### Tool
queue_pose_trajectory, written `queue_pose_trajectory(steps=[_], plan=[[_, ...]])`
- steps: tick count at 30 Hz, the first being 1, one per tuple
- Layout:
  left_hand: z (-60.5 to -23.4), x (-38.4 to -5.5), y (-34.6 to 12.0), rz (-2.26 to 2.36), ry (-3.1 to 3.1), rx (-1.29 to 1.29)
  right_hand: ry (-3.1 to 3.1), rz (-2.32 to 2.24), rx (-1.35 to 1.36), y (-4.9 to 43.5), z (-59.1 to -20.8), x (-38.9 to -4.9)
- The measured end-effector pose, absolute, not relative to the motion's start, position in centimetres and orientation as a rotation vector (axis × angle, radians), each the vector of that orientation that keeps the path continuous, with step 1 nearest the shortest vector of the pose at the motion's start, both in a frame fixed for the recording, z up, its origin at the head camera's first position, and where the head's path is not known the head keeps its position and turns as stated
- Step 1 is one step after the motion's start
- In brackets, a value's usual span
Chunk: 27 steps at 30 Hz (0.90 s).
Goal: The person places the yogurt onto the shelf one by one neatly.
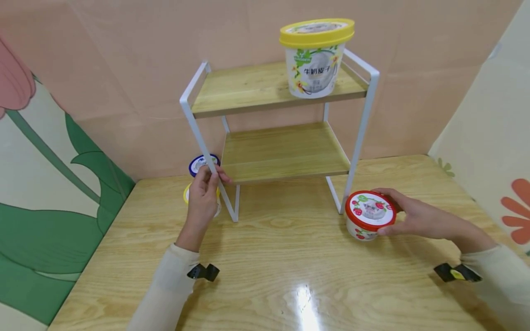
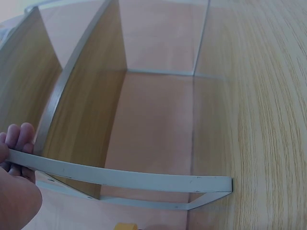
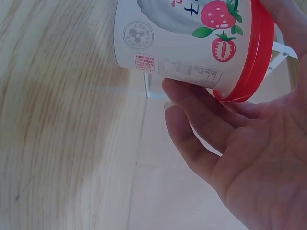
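Observation:
My left hand (image 1: pixel 201 195) grips the front left white metal post of a two-tier wooden shelf (image 1: pixel 265 94); in the left wrist view its fingers curl round the white post (image 2: pixel 120 178). A tub with a red lid (image 1: pixel 370 211) and strawberry print is at the foot of the shelf's right side. My right hand (image 1: pixel 418 218) holds this tub from its right, thumb at the front and fingers behind. Seen from the right wrist, fingers (image 3: pixel 192 108) lie along the tub's printed side (image 3: pixel 192 43), just below the red rim.
On the top shelf board stands a large yellow-lidded tub (image 1: pixel 316 59), near the right end. Behind my left hand are a blue-lidded tub (image 1: pixel 203 164) and a yellow-lidded tub (image 1: pixel 186 194), partly hidden. A wooden table (image 1: pixel 269 266) carries everything, with walls behind and at both sides.

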<state>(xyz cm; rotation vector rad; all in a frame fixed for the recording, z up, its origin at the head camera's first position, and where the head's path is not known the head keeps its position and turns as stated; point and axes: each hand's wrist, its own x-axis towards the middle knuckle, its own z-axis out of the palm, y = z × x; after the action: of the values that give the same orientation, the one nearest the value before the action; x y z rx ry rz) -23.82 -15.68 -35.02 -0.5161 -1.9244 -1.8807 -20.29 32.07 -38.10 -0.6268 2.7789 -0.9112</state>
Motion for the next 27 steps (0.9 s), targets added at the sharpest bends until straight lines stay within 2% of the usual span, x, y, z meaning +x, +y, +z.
queue_pose_trajectory(steps=[27], plan=[[-35.09,-23.81,-15.64,-1.889,-1.913,-0.512,2.763,-0.938,-0.671,31.70,-38.08,-20.09]])
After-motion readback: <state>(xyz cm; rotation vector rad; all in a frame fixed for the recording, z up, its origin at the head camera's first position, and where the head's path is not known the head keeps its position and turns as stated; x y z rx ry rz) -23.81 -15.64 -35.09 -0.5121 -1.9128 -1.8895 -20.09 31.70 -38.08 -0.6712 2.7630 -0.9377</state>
